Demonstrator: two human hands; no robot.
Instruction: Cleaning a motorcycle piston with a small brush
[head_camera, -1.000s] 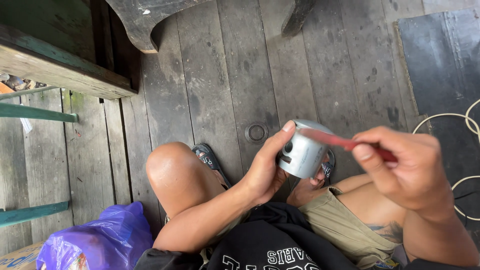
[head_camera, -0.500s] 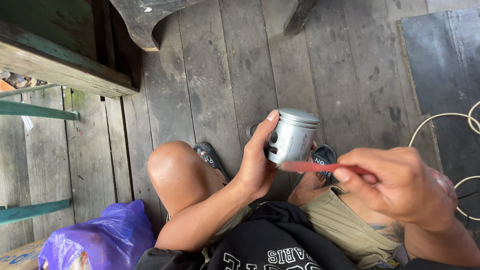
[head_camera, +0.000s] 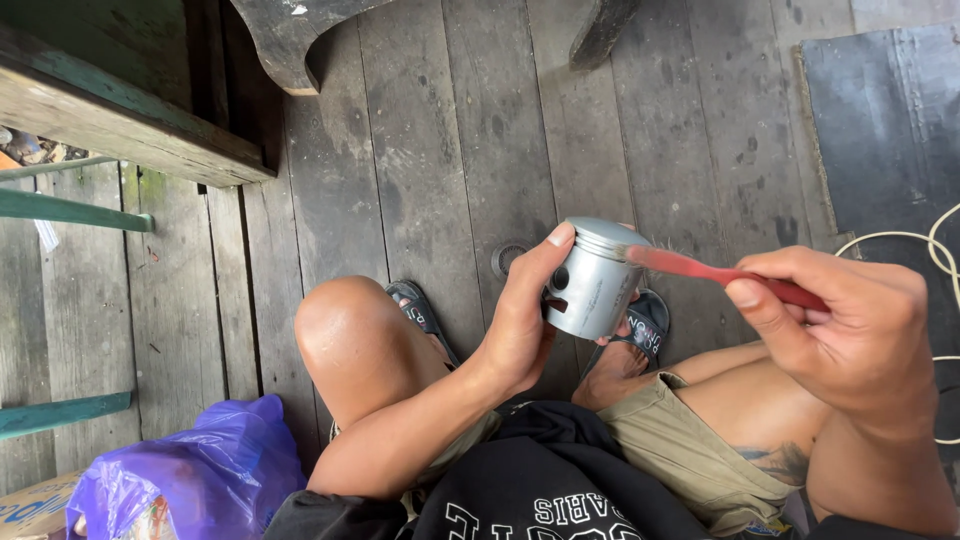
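The left hand (head_camera: 522, 318) is closed around a silvery metal piston (head_camera: 592, 277), thumb pressed near its top rim and the other fingers wrapped behind it, out of sight. The piston is held up in the air above the person's feet, tilted slightly, with a round side hole and a notch facing the camera (its inside cannot be seen). The right hand (head_camera: 848, 325) grips a red-handled brush (head_camera: 728, 273) between thumb and fingers; the handle's rear end is buried in the fist, and the head meets the piston's upper edge, where its bristles are hard to make out.

Below the piston, two dark sandals (head_camera: 422, 313) show only in part, one behind the left knee (head_camera: 352, 335), the other half covered by the piston and a foot. A small round metal fitting (head_camera: 507, 258) sits in the grey plank floor (head_camera: 420, 150), partly hidden by the thumb. A purple plastic bag (head_camera: 190, 475) lies at the lower left, cut off by the frame. A pale cord (head_camera: 900, 240) loops in from the right edge over a dark mat (head_camera: 885, 120).
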